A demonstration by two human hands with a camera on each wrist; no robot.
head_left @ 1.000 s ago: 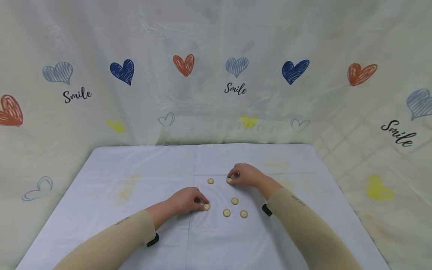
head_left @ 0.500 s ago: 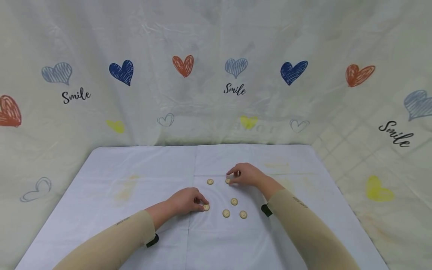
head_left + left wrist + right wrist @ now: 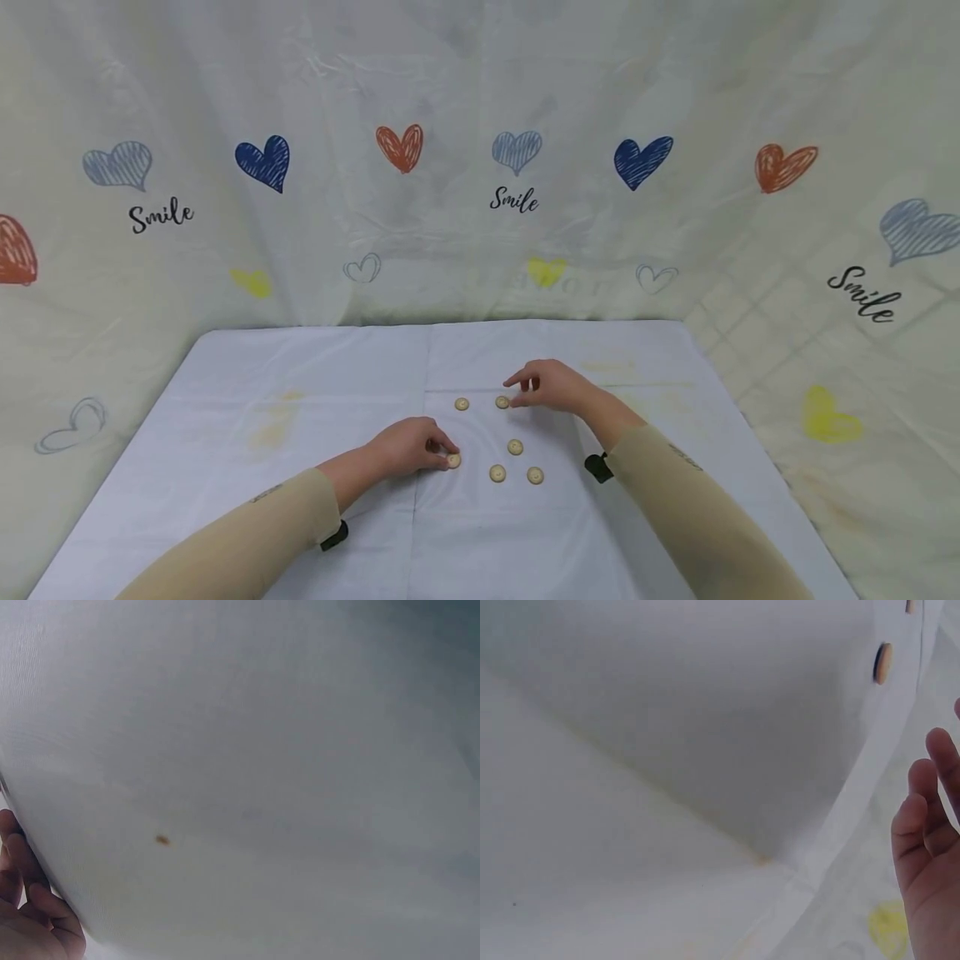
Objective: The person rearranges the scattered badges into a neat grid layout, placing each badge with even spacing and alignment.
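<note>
Several round beige buttons lie on the white cloth in the head view. My left hand point(image 3: 412, 444) pinches one button point(image 3: 453, 460) by its left side, at the cloth. In the left wrist view only the curled fingers point(image 3: 51, 907) show at the lower left, and that button is hidden. My right hand point(image 3: 551, 386) is just right of the far-right button point(image 3: 502, 402), thumb and forefinger spread apart with nothing between them. In the right wrist view its fingers point(image 3: 922, 780) are loosely bent, and a button point(image 3: 883, 664) lies beyond them.
Another button point(image 3: 462, 404) sits at the far left of the group. Nearer the front are a middle button point(image 3: 515, 447) and two more, the left one point(image 3: 498, 473) beside the right one point(image 3: 535, 475). A heart-printed curtain point(image 3: 442, 217) hangs behind the table point(image 3: 247, 500).
My right thumb and forefinger have parted and let go of the far-right button, which stays on the cloth. The left hand keeps its pinch. The head view has shifted slightly.
</note>
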